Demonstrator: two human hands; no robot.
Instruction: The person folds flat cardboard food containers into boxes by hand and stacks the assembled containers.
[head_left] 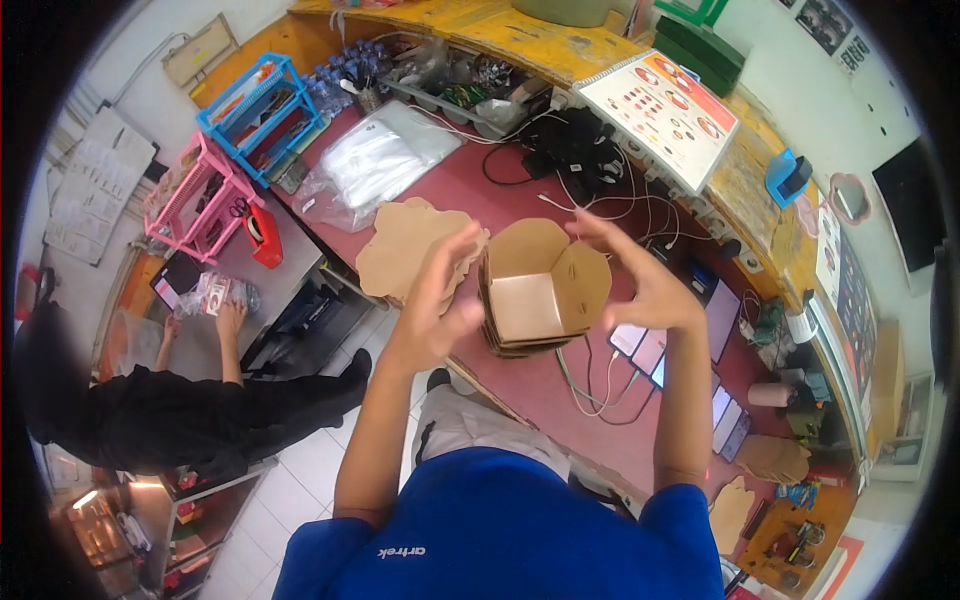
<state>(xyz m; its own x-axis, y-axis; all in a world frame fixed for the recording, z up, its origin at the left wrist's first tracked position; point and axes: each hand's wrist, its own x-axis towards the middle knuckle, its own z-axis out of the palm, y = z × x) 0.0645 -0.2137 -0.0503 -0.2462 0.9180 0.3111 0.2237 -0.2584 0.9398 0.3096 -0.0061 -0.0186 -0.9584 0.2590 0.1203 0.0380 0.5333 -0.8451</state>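
Observation:
A stack of open brown cardboard boxes stands on the red table, nested in one another, with rounded flaps spread upward. My left hand is raised at the stack's left side, fingers apart and curved, holding nothing. On the right side my right hand is also open, its fingers spread near the box's right flap. Whether the fingertips touch the flaps is hard to tell. Flat brown cardboard blanks lie left of the stack, partly behind my left hand.
Plastic bags lie behind the blanks. Cables and black devices fill the back. Phones and tablets rest at right, near more brown cardboard. A co-worker in black handles a packet at a left table with a red tape dispenser.

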